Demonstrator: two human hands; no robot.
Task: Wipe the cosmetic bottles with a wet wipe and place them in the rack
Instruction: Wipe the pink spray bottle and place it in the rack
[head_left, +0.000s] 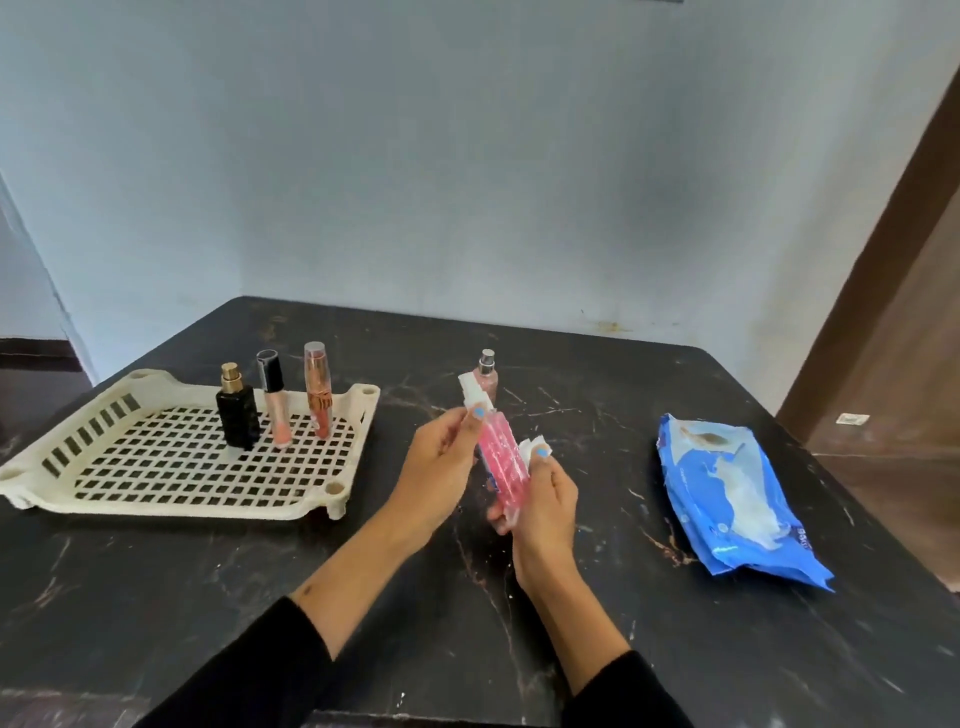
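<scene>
Bare table (597, 649) right of your rack (332, 452) | pink bottle (501, 462) tilted, cap up-left | left hand (441, 467) pinches cap, right hand (545, 504) grips body through wipe (530, 448)

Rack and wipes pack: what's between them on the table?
Head view: both hands, left hand and right hand, holding the pink bottle, with a small spray bottle standing behind.
</scene>
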